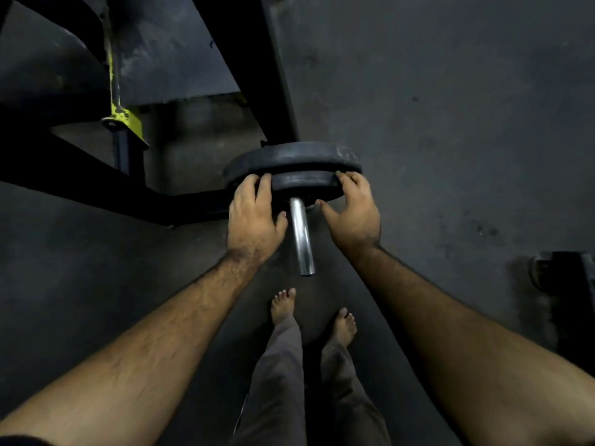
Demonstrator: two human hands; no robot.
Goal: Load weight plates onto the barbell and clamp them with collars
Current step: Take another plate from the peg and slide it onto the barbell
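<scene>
The shiny steel sleeve of the barbell (301, 239) points toward me, its bare end sticking out between my hands. Two black weight plates sit on it: a larger plate (289, 157) behind and a smaller plate (302, 185) in front, pressed against it. My left hand (254, 217) grips the smaller plate's left rim, fingers curled over the edge. On the plate's right rim my right hand (352, 210) holds with its fingers, the thumb spread toward the sleeve. I see no collar.
A black steel rack frame (277, 75) with a yellow bracket (127, 119) stands behind and left of the plates. My bare feet (283, 305) are on the dark rubber floor under the sleeve end. A dark piece of equipment (563, 278) is at the right edge.
</scene>
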